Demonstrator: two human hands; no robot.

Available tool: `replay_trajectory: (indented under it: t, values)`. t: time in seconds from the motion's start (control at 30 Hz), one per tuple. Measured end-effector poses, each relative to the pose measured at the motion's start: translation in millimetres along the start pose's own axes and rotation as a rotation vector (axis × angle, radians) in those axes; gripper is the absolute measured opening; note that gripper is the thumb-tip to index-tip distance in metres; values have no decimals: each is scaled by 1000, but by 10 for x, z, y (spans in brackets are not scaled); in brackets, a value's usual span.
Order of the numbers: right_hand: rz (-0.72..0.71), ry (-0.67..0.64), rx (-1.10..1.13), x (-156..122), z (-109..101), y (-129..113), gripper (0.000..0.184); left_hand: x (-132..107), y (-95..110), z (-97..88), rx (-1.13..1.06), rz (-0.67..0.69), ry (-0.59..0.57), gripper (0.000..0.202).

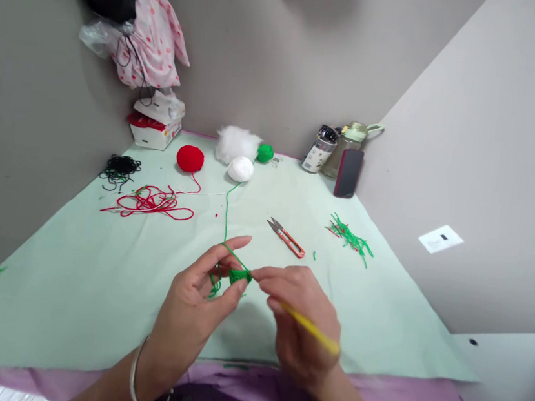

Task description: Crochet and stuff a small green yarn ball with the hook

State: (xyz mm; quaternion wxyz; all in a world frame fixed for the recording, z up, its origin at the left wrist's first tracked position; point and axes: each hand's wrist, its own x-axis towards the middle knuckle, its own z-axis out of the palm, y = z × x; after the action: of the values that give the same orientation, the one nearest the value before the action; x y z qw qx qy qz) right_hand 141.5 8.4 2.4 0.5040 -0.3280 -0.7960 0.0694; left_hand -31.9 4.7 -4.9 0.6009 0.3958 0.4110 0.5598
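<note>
My left hand (196, 302) pinches a small green crochet piece (240, 276) between thumb and fingers, with the green yarn strand (227, 212) looped over its raised index finger. My right hand (303, 325) is closed around a yellow crochet hook (313, 328), whose tip meets the green piece. The strand runs back across the pale green cloth (67, 280) toward a green yarn ball (265, 153) near the wall.
Orange-handled thread snips (287, 237) lie just beyond my hands. Green yarn scraps (351, 238), loose red yarn (150, 202), black yarn (119, 170), a red ball (190, 158), a white ball (241, 169), white stuffing (237, 143), a phone (349, 173) and jars (319, 151) line the back.
</note>
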Motion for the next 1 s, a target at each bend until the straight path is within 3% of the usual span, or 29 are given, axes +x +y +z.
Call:
replay_trajectory:
  t: [0.1,0.17,0.23,0.33,0.43,0.5,0.63,0.77,0.9,1.0]
  values:
    - [-173,-36,-224,-37,33,19,35,20,28,24,-166,-134,-49,52]
    - [-131,13,-142,-66,49,37,39,43,69,18,-284,-280,-112,55]
    - [11,106,71,-78,53,47,36,63,114,1,-338,-346,-129,53]
    - [247,196,405,-39,51,48,25,68,155,-9,-325,-293,-88,49]
    - [320,177,512,35,64,39,19,45,146,15,-261,-239,-127,46]
    - [293,143,470,59,81,25,18,27,118,35,-204,-208,-142,41]
    - [183,116,264,-8,102,-2,30,18,61,66,-189,-153,-55,43]
    - [28,98,65,-76,78,18,37,55,69,64,-348,-304,-111,47]
    - [289,247,381,-13,39,70,22,87,108,21,-407,-343,-128,36]
    - [401,223,600,43,55,89,17,65,98,16,-306,-260,-112,41]
